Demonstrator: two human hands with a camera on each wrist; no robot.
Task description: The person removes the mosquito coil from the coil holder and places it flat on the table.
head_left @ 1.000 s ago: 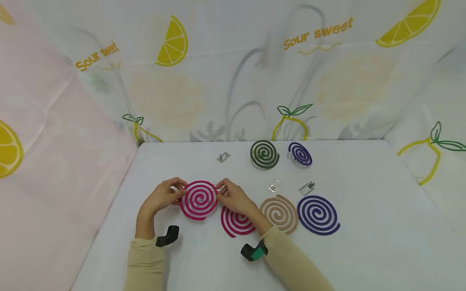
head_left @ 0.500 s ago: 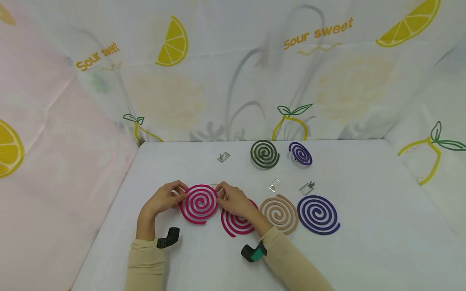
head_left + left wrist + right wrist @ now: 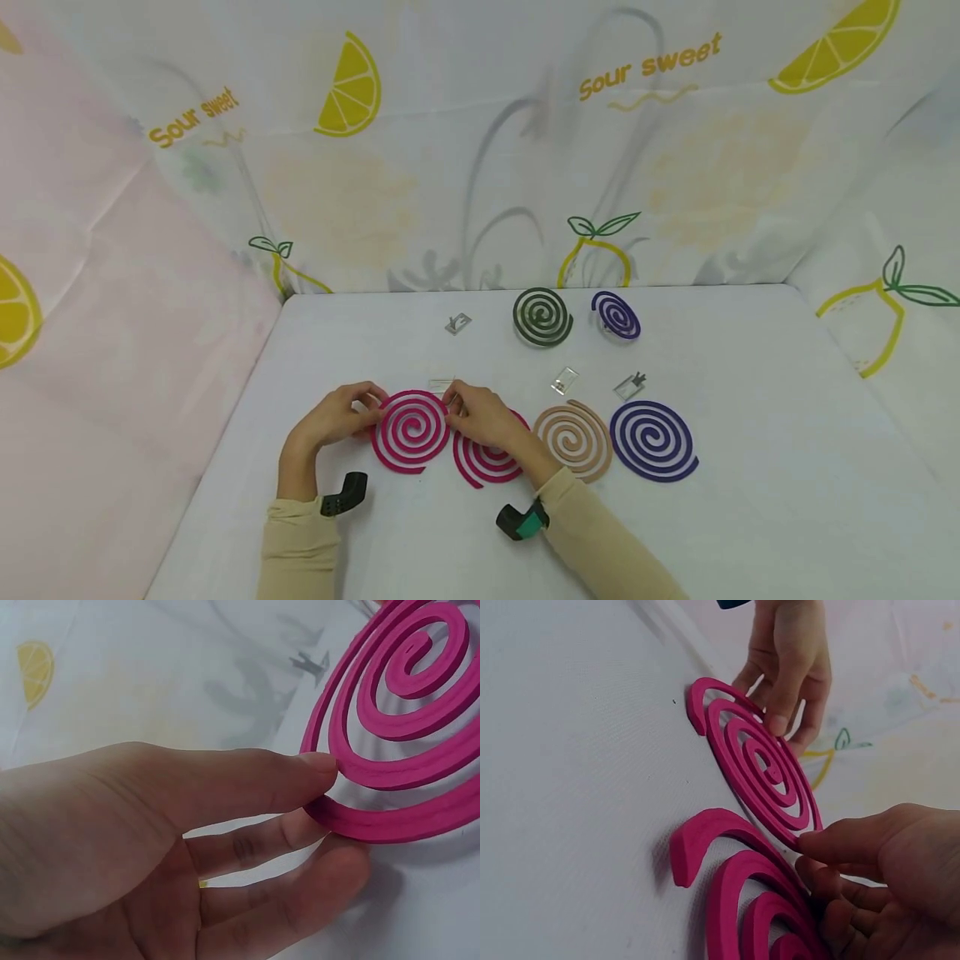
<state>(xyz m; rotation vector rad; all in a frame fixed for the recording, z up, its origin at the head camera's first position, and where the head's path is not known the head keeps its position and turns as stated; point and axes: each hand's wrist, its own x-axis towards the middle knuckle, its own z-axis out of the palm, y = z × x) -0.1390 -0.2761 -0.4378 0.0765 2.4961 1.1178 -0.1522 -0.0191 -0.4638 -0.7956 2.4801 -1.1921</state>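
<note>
A pink mosquito coil (image 3: 412,431) is held level between both hands, close over the white table. My left hand (image 3: 337,412) pinches its left edge, with the thumb on top and fingers below, as the left wrist view shows. At the opposite edge, my right hand (image 3: 482,414) grips the rim between thumb and fingers. Part of a second pink coil (image 3: 727,900) lies under the right hand and forearm. Just behind the held coil, a small metal stand (image 3: 441,385) is partly hidden.
To the right lie a tan coil (image 3: 573,454) and a purple coil (image 3: 652,436). Metal stands (image 3: 565,381) lie behind them, another stand (image 3: 458,323) further back. A green coil (image 3: 542,318) and a tilted purple coil (image 3: 617,315) stand raised near the back edge.
Both hands have brought the held coil a little toward the front of the table, and more of the metal stand behind it shows. The other coils have stayed put.
</note>
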